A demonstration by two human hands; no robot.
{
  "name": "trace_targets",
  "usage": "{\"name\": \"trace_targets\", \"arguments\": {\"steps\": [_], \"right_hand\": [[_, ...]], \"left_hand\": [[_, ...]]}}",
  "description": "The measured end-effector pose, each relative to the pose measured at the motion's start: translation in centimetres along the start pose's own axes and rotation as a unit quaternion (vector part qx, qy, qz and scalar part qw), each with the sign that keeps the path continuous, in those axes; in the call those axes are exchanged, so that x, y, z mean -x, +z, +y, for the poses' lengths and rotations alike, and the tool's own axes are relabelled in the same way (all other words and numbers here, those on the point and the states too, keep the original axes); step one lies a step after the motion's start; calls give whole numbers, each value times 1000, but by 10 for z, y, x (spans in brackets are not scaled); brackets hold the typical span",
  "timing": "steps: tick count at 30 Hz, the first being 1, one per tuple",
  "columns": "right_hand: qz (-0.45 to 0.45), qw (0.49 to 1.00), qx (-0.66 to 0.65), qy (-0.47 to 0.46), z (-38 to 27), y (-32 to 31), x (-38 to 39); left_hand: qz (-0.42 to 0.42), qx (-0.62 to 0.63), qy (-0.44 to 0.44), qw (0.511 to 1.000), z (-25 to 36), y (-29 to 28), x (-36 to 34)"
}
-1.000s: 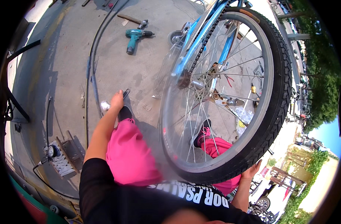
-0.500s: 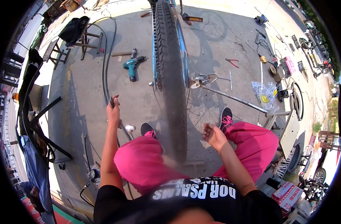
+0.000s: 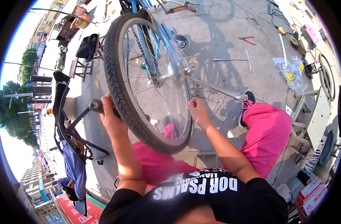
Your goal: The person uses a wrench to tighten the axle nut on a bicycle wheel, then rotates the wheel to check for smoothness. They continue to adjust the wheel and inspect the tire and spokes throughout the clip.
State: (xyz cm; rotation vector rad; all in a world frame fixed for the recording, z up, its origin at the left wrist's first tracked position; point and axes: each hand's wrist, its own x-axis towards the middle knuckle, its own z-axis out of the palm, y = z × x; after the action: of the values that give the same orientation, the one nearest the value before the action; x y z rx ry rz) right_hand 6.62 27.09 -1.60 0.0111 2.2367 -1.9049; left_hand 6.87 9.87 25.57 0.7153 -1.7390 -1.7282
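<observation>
A bicycle wheel [image 3: 113,67] with a black knobbly tyre and thin spokes stands in front of me, set in a light-blue frame [image 3: 165,31]. Beside the tyre's left side, my left hand [image 3: 113,121] is wrapped round a dark metal tool [image 3: 96,106] with a round hole in its end; the rest of it is hidden. Close to the right edge of the wheel, my right hand [image 3: 200,114] has its fingers curled together, and what they hold, if anything, cannot be made out. The chain [image 3: 140,50] and the axle end [image 3: 188,70] show behind the spokes.
A metal kickstand [image 3: 219,88] reaches right toward my shoe. Red-handled pliers [image 3: 247,40] and a T-handled tool [image 3: 233,59] lie on the concrete. A clear plastic bag [image 3: 291,76] and a small bench [image 3: 315,117] are at right; a black frame with blue cloth [image 3: 74,156] at left.
The wheel now shows its side, tilted leftward, and the view has shifted. My right hand has come to the wheel's edge with its fingers drawn together. My left hand, still gripping the tool, is nearer the tyre.
</observation>
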Motion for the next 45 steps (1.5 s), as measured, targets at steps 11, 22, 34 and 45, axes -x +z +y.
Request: {"name": "trace_targets", "arguments": {"steps": [11,22,34,45], "right_hand": [[-7,983,9,-185,-43,-4,-82],[-107,889,-444,17,-54,11,-108],[-109,957,-270,10,-40,5,-112],[59,926,235,-291,-63,-16,-122]], "left_hand": [[-278,-25,33,960,-5,2,16],[-243,17,20,970,-19,2,35],[-282,38,-59,957,-34,-19,60],[-275,-23,27,961,-52,-21,72]]}}
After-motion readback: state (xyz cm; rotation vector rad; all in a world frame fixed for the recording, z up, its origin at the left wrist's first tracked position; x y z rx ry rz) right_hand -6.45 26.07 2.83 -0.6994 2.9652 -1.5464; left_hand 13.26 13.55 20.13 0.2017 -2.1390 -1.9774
